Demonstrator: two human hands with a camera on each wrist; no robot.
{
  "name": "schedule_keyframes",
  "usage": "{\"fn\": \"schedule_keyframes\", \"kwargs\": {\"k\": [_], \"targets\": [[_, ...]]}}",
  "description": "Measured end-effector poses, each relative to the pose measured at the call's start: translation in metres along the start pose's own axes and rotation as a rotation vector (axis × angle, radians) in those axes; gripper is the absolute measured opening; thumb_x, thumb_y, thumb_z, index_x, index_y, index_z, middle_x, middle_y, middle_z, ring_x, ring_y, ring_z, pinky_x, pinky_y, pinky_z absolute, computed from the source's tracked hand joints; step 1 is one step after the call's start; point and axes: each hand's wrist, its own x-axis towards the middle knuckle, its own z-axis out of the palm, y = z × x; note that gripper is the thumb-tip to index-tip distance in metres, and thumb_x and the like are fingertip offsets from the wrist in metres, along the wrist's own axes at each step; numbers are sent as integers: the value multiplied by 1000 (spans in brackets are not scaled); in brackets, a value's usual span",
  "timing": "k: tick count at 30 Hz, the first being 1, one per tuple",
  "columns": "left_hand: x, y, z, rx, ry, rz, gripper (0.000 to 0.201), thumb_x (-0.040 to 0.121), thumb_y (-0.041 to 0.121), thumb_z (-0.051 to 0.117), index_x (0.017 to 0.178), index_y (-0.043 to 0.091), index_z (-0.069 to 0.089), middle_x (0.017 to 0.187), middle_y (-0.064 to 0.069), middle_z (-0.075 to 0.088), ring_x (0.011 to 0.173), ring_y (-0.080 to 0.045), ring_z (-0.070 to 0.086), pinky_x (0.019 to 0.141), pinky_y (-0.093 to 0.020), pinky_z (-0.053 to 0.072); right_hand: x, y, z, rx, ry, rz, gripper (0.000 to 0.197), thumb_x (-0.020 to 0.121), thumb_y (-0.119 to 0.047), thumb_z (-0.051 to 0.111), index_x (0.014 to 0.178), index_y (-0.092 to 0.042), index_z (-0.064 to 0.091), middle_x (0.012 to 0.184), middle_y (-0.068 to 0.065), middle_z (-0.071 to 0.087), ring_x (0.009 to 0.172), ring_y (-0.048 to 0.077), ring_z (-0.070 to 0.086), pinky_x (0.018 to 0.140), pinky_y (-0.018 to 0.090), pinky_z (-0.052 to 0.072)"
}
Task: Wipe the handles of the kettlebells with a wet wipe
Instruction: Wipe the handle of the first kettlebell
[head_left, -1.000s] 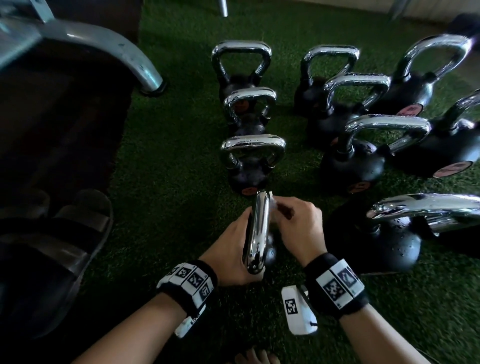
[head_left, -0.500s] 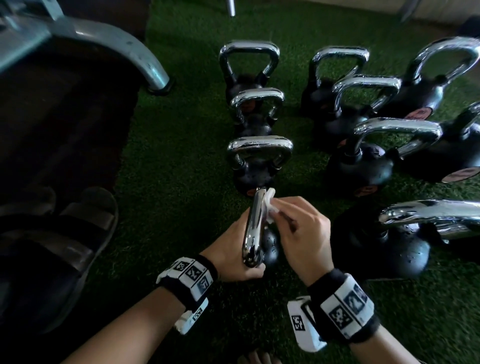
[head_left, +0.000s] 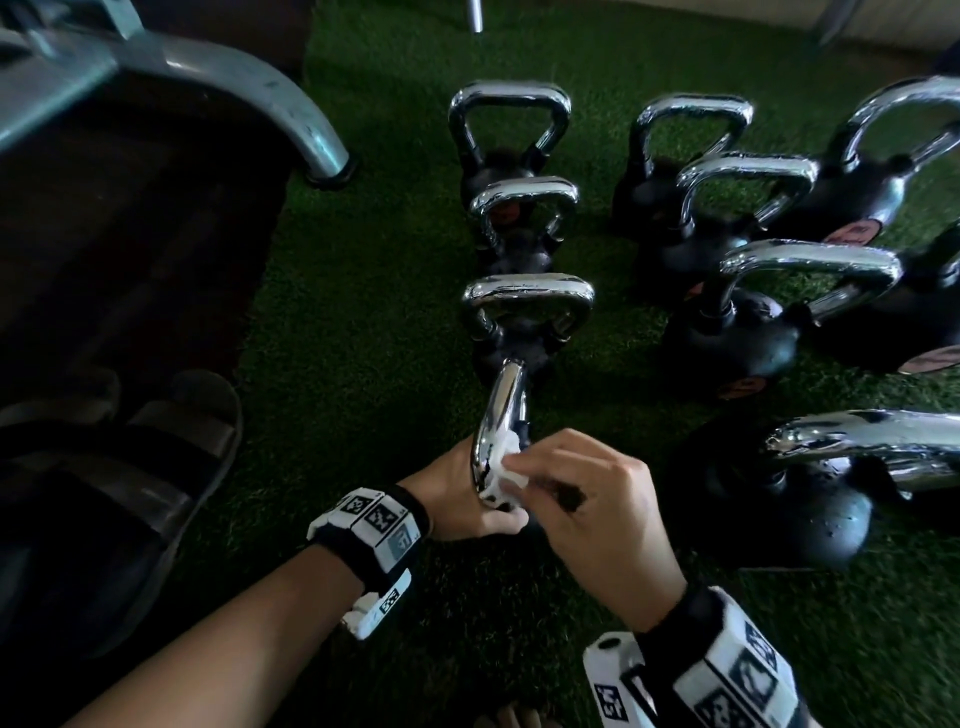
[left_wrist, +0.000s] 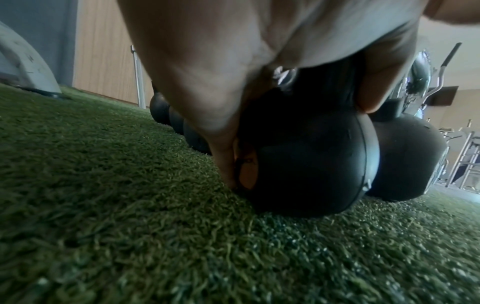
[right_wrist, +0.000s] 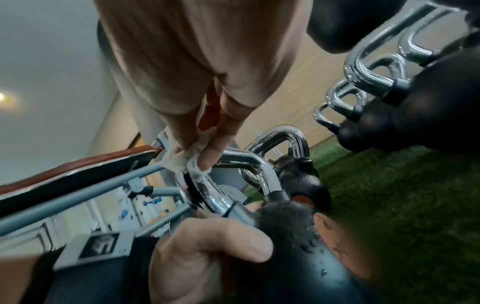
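A small black kettlebell (left_wrist: 306, 164) stands on the green turf closest to me, its chrome handle (head_left: 501, 415) seen edge-on from the head view. My left hand (head_left: 457, 493) grips the ball, thumb (right_wrist: 221, 244) over its top and fingers down its far side. My right hand (head_left: 582, 499) pinches a crumpled white wet wipe (head_left: 501, 475) and presses it against the near lower part of the handle (right_wrist: 207, 189). Water drops sit on the ball (right_wrist: 298, 246).
Several more chrome-handled kettlebells stand ahead in a row (head_left: 527, 306) and to the right (head_left: 810, 270), one large one (head_left: 872, 441) close beside my right hand. A grey machine leg (head_left: 291, 104) and dark sandals (head_left: 130, 467) lie left.
My right hand has slid the wipe down the handle from its far top end toward me. The left hand has stayed on the ball.
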Motion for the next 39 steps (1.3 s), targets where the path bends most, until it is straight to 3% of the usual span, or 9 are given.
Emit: {"fn": "schedule_keyframes", "kwargs": {"k": [4, 9, 15, 18, 21, 26, 31, 35, 39], "targets": [[3, -1, -1, -68, -8, -16, 20, 78, 27, 73, 90, 30, 57, 90, 8, 61, 88, -4, 61, 82, -17, 50, 6, 0, 2, 101, 52, 143, 17, 77, -9, 87, 89, -19, 81, 84, -13, 74, 76, 3, 71, 66, 11, 51], [0, -19, 2, -98, -16, -71, 47, 81, 3, 81, 84, 36, 47, 80, 17, 54, 77, 20, 57, 75, -3, 44, -9, 14, 11, 95, -43, 245, 16, 75, -11, 88, 85, -20, 81, 82, -15, 74, 76, 6, 72, 66, 17, 55], [-6, -7, 2, -126, -41, -32, 28, 77, 9, 80, 88, 20, 57, 77, 13, 58, 73, 8, 59, 74, -7, 45, 11, 28, -3, -9, -317, 118, 11, 85, -7, 79, 93, -15, 80, 89, -18, 67, 84, -5, 66, 71, 6, 45], [-6, 3, -1, -126, -31, 34, 72, 74, 4, 83, 126, 29, 40, 104, 16, 60, 92, -2, 66, 80, -22, 56, 29, 30, -8, -31, -565, 152, 20, 88, -7, 75, 79, -25, 76, 85, -20, 63, 78, -11, 63, 67, 6, 42], [-5, 5, 0, 2, -85, 28, 106, 69, 14, 87, 144, 38, 17, 121, 35, 36, 108, 5, 52, 91, -8, 46, 26, 36, -12, 79, -690, 264, 44, 88, -3, 75, 64, -39, 66, 73, -19, 69, 69, -7, 64, 63, 10, 45], [-4, 7, 2, -29, -115, -32, 109, 64, 22, 90, 145, 37, 19, 114, 30, 41, 103, 11, 51, 85, -10, 44, -3, 42, -10, 439, -540, 385, 13, 88, 2, 71, 97, -5, 79, 108, 6, 73, 103, 19, 69, 91, 33, 56], [-4, 7, -1, 40, -103, -31, 101, 67, 16, 89, 137, 37, 20, 109, 30, 38, 95, 25, 47, 76, 0, 41, -5, 42, -5, 490, -486, 374, 11, 93, -1, 68, 95, -5, 78, 105, 11, 73, 100, 25, 70, 91, 39, 56], [-4, 4, 2, 61, -87, -16, 88, 67, 16, 86, 124, 40, 24, 97, 22, 44, 86, 18, 52, 69, -7, 42, -13, 38, 1, 911, -393, 629, 15, 86, -6, 70, 98, 1, 76, 97, 14, 76, 88, 19, 72, 81, 28, 58], [-2, -3, 5, 75, -85, 27, 96, 64, 21, 83, 147, 23, 36, 125, 23, 44, 118, 12, 47, 99, -13, 46, -12, 40, 12, 1288, -147, 771, 15, 85, 1, 66, 96, 3, 75, 89, 17, 75, 76, 20, 74, 69, 27, 61]]}}
